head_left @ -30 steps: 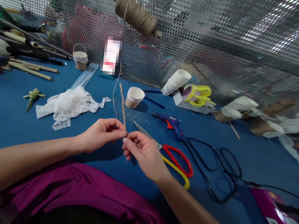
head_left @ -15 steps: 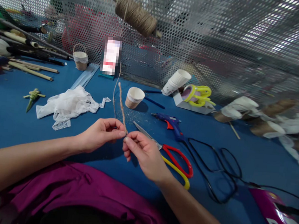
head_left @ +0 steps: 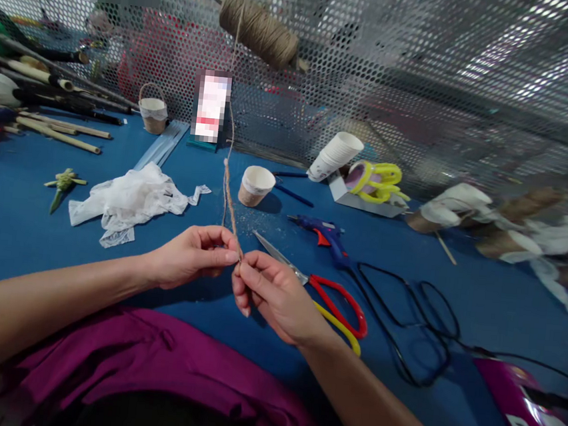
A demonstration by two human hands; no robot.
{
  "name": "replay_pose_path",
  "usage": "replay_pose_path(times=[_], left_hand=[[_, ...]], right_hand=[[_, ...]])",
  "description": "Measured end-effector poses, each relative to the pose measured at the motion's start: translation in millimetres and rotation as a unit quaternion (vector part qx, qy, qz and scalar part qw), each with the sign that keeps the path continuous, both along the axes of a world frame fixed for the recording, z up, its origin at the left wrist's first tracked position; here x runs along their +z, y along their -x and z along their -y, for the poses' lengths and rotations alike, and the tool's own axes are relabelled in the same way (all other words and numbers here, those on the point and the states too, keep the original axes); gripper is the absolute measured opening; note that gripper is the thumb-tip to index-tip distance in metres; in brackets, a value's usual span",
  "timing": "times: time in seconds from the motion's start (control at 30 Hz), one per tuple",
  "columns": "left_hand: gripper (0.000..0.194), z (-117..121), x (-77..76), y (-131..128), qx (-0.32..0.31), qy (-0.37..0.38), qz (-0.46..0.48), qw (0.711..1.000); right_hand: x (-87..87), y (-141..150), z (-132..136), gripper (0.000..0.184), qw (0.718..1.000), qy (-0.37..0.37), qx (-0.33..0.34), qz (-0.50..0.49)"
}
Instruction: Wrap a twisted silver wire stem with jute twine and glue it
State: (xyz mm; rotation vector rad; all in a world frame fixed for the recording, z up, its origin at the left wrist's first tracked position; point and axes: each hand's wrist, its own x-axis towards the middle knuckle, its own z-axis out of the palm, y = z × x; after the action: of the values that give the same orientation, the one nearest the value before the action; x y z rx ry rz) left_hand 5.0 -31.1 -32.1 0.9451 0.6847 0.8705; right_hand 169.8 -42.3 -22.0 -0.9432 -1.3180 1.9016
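Observation:
Between thumb and forefinger, my left hand (head_left: 199,256) pinches a thin, twine-covered stick (head_left: 230,198) near its lower end. My right hand (head_left: 273,296) is closed at that same end, fingertips touching the stick and the twine there. A strand of twine (head_left: 231,121) runs down from the spool (head_left: 258,28) hung on the mesh to my fingers. Just beyond the stick's upper part stands a paper cup (head_left: 252,196) with a brown wrapped lower half and a white rim. Scissors (head_left: 338,305) with red and yellow handles lie partly behind my right hand.
A blue glue gun (head_left: 323,233) and its black cord lie to the right, by a purple power strip (head_left: 521,410). White lace (head_left: 134,198) lies left. Stacked paper cups (head_left: 335,156) and a tape box (head_left: 365,201) stand behind. Wooden sticks (head_left: 61,131) crowd the far left.
The hanging twine has shifted right and now runs close along the stick. My right hand has turned slightly at the stick's lower end; my left hand has hardly moved.

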Motion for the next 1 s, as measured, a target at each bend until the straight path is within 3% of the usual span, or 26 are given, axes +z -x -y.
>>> replay_pose_path(times=[0.1, 0.2, 0.3, 0.63, 0.8, 1.0], left_hand=[[0.021, -0.1, -4.3, -0.7, 0.025, -0.027, -0.021, 0.999], [0.019, 1.3, -6.3, -2.1, 0.047, -0.048, -0.049, 0.997], [0.018, 2.4, -6.0, -3.2, 0.051, -0.058, -0.066, 0.995], [0.018, 2.4, -3.4, -0.4, 0.021, -0.042, -0.034, 0.998], [0.021, 1.4, -2.3, -0.7, 0.007, -0.028, -0.021, 0.999], [0.023, 1.3, -0.4, -1.2, 0.006, -0.001, -0.014, 1.0]], right_hand=[[-3.1, 1.0, 1.5, 0.016, 0.987, -0.104, -0.056, 0.106], [-8.0, 1.0, 3.5, 0.013, 0.947, -0.216, -0.104, 0.214], [-10.1, 0.2, 4.8, 0.012, 0.927, -0.26, -0.107, 0.247], [-1.1, -0.1, 0.7, 0.014, 0.994, -0.072, -0.034, 0.07], [-2.1, -1.5, -1.1, 0.018, 1.0, 0.014, 0.004, -0.023], [-2.8, -3.5, -1.7, 0.019, 0.995, 0.062, 0.038, -0.069]])
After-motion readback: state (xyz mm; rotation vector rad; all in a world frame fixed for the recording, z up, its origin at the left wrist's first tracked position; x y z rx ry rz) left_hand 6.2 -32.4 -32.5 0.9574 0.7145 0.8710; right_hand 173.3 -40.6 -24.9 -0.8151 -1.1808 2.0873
